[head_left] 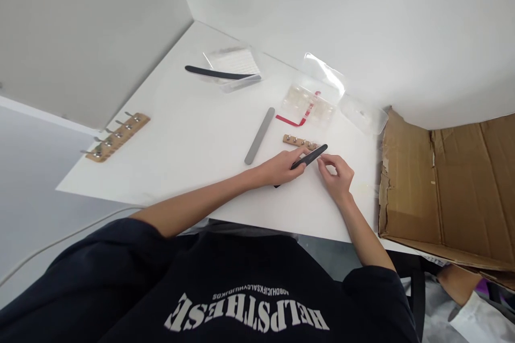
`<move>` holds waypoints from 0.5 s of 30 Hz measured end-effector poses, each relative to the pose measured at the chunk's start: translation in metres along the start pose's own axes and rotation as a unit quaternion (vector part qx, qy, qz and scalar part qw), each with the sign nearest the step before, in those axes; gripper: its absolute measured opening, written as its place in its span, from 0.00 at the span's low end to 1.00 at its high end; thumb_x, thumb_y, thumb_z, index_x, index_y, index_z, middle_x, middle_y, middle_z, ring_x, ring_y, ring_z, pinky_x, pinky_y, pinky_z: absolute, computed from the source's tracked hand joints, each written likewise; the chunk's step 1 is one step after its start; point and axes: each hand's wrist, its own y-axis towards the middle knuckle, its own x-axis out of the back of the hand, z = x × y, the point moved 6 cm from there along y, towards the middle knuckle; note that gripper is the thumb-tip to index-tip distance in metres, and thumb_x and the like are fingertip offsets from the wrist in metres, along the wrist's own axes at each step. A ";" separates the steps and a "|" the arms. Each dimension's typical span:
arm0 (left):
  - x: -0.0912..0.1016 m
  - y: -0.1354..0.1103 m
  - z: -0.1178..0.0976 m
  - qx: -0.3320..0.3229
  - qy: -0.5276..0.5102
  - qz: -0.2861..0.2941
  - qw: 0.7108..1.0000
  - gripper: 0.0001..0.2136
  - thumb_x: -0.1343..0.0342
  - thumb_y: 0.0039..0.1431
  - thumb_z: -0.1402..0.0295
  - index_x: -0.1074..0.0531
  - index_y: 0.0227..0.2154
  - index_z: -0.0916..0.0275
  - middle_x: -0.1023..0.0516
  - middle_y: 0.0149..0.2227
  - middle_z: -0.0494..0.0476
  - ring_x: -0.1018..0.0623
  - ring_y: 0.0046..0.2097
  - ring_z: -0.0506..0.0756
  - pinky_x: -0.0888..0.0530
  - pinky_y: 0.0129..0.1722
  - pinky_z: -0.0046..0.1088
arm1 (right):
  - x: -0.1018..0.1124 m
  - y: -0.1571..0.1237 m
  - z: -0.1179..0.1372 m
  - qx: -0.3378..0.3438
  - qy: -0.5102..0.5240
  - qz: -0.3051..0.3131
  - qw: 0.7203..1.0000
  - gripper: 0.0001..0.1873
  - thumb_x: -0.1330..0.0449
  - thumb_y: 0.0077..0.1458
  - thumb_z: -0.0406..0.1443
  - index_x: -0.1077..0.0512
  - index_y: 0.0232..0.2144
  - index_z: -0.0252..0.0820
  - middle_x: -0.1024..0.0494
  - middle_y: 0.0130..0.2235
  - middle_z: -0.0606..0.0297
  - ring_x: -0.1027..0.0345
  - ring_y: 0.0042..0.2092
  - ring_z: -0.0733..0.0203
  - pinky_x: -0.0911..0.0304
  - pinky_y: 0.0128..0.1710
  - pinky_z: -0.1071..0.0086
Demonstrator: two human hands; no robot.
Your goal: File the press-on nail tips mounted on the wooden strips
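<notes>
Nearest the camera, a dark sweatshirt with white block lettering (245, 316) fills the bottom of the view, and two bare forearms reach forward from it over the white flat surface (193, 144).

The left hand (281, 167) rests on the surface with its fingers curled around a slim black nail file (308, 159), gripping it near the lower end; the file slants up and to the right, its tip lying over the right end of a small tan wooden strip with a row of round metal studs (300, 142). The right hand (338, 174) sits just beside the file's tip, its fingers pinched narrowly together; whether they hold something tiny I cannot tell.

To the left of the strip lies a grey flat nail file (259, 135), set diagonally and apart from both hands. Just beyond the strip sits a clear plastic tray of pale nail tips (309, 104) with a red L-shaped strip (295, 119) at its front edge, and a clear lid (364, 113) beside it.

Far left, at the surface's edge, lies a second tan wooden strip with metal pegs (117, 136). Farther back, another black nail file (215, 73) rests against a clear plastic box (235, 64). An open brown cardboard box (446, 187) stands at the right.
</notes>
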 end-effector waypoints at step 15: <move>-0.003 0.000 0.002 -0.011 0.034 -0.016 0.999 0.15 0.52 0.68 0.67 0.33 0.55 0.59 0.32 0.24 0.45 0.33 0.23 0.51 0.40 0.27 0.27 | -0.003 -0.001 -0.001 -0.019 0.012 0.003 1.000 0.06 0.36 0.65 0.37 0.20 0.43 0.47 0.16 0.36 0.62 0.21 0.34 0.58 0.20 0.36 0.60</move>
